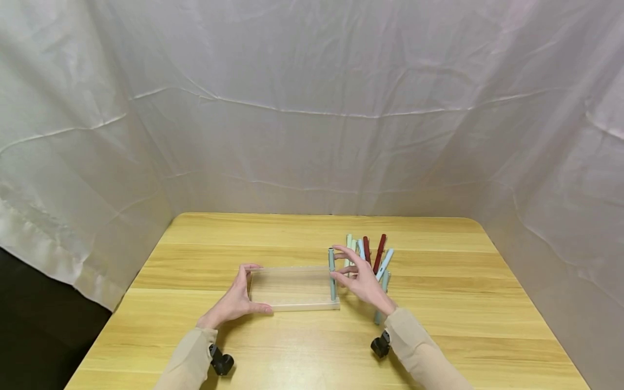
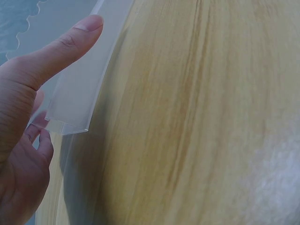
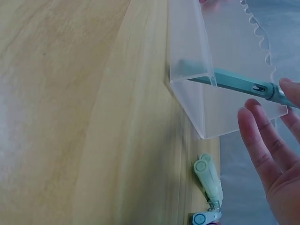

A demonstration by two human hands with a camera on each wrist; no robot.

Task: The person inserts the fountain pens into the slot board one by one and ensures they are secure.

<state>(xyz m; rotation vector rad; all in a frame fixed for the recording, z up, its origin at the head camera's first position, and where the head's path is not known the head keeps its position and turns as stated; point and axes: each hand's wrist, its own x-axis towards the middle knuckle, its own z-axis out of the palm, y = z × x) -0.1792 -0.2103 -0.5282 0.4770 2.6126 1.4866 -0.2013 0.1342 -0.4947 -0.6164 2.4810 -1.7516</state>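
Observation:
My left hand (image 1: pixel 236 300) grips the left end of a clear plastic pen stand (image 1: pixel 304 307), thumb along its front lip and fingers at the back edge. In the left wrist view that thumb lies across the stand's front strip (image 2: pixel 77 89). At the stand's right end, my right hand (image 1: pixel 361 279) pinches a teal pen (image 1: pixel 331 262) between thumb and fingers. The right wrist view shows the pen (image 3: pixel 239 82) lying across the stand, its lower end behind the translucent front lip. Scalloped notches (image 3: pixel 260 35) line the stand's back edge.
Several loose pens lie right of the stand, partly behind my right hand: pale green (image 1: pixel 348 239), light blue (image 1: pixel 385 264), dark red (image 1: pixel 379 252) and another teal one (image 1: pixel 385 281). The wooden table (image 1: pixel 302 352) is bordered by grey-white curtains (image 1: pixel 312 151) at the back and sides.

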